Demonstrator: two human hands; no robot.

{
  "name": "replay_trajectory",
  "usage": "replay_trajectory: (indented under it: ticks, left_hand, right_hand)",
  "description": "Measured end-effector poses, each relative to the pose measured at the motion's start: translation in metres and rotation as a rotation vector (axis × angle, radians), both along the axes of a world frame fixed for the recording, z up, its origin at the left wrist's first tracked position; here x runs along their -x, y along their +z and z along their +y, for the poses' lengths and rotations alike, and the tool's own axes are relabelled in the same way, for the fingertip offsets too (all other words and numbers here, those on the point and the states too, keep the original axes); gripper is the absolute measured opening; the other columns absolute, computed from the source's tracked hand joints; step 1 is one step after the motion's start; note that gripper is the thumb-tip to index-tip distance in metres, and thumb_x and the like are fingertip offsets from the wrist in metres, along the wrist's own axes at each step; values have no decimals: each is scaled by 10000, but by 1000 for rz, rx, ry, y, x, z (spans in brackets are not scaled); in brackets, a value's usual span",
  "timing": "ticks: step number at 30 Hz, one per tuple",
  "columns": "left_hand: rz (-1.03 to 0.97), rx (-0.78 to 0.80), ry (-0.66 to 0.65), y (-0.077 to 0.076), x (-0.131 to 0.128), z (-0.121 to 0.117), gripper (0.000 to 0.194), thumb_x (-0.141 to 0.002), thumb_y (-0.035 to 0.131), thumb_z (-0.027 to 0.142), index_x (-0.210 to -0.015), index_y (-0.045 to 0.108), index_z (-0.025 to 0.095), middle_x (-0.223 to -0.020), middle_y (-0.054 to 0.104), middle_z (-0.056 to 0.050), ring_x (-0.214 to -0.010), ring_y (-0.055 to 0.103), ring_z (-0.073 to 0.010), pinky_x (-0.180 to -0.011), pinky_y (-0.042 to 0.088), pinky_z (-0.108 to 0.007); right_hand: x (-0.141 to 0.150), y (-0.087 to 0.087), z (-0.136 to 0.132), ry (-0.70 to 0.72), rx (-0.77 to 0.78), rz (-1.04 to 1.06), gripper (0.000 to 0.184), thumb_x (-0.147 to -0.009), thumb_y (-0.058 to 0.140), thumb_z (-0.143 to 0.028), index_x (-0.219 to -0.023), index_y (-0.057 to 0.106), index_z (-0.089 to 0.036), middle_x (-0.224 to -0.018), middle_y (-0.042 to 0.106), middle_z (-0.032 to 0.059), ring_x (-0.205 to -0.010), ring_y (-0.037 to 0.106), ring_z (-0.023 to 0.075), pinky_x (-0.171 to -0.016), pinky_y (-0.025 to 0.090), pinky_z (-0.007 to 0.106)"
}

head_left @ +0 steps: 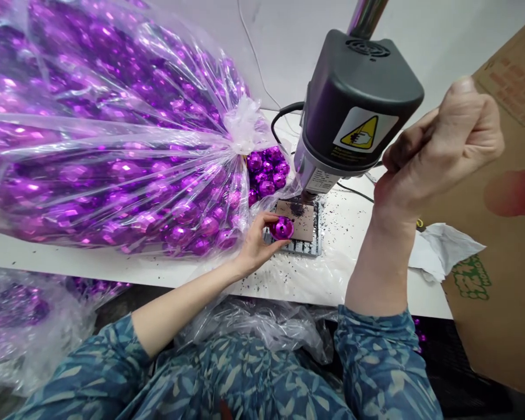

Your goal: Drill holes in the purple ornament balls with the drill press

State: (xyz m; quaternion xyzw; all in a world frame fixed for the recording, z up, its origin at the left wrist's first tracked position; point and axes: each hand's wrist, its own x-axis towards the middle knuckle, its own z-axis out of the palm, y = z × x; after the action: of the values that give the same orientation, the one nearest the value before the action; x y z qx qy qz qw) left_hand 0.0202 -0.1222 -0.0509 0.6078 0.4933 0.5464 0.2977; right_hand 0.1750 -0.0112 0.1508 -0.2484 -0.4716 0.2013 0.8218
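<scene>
My left hand (pixel 260 245) pinches a shiny purple faceted ball (pixel 282 228) between thumb and fingers. The ball is at the left side of a square wooden board (pixel 304 224), which lies on the slotted metal base plate (pixel 310 251) of a small bench drill press (pixel 354 111). Above the board hangs the machine's dark chuck (pixel 307 196); whether it touches anything cannot be made out. At the right of the motor housing, my right hand (pixel 441 143) is closed in a fist round the machine's handle, mostly hidden by the fingers.
A large knotted clear bag (pixel 114 146) of purple balls fills the left; more loose purple balls (pixel 266 172) lie beside its knot. Dark shavings dot the white table (pixel 345 227). A cardboard box (pixel 499 245) stands right, near crumpled white paper (pixel 444 248). Another plastic bag (pixel 30 326) sits lower left.
</scene>
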Motion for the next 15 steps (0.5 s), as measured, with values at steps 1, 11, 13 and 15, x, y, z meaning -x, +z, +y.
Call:
replay_trajectory:
  ticks: [1, 11, 13, 15]
  left_hand:
    - [10, -18, 14, 0, 2, -3, 488, -792, 873, 354, -1157, 576, 225, -1222, 656, -97, -1174, 647, -264, -1017, 552, -469]
    - [239, -284, -56, 1, 17, -36, 323, -916, 761, 334, -1207, 637, 266, -1308, 659, -116, -1199, 663, -264, -994, 563, -462]
    - [387, -378, -121, -4, 25, -50, 294, -937, 728, 259, -1220, 652, 282, -1376, 632, -124, -1245, 631, -271, -986, 569, -456]
    - [570, -445, -361, -9, 35, -70, 285, -955, 678, 184, -1216, 676, 298, -1460, 598, -133, -1310, 583, -288, -1007, 561, -459]
  right_hand:
    - [0, 0, 0, -1, 9, -9, 448, -940, 503, -114, -558, 310, -247, -385, 311, -119, -302, 292, 4, -346, 139, 197]
    - [2, -3, 10, -67, -57, 1, 486, -971, 485, -84, -574, 268, -261, -394, 236, -117, -291, 230, 19, -329, 105, 211]
    - [5, -2, 8, -78, -64, 13, 472, -965, 475, -64, -580, 284, -259, -424, 229, -107, -319, 241, 17, -366, 120, 206]
    - [7, -1, 9, -88, -43, 33, 468, -950, 471, -33, -583, 289, -259, -465, 204, -92, -348, 249, 17, -402, 134, 208]
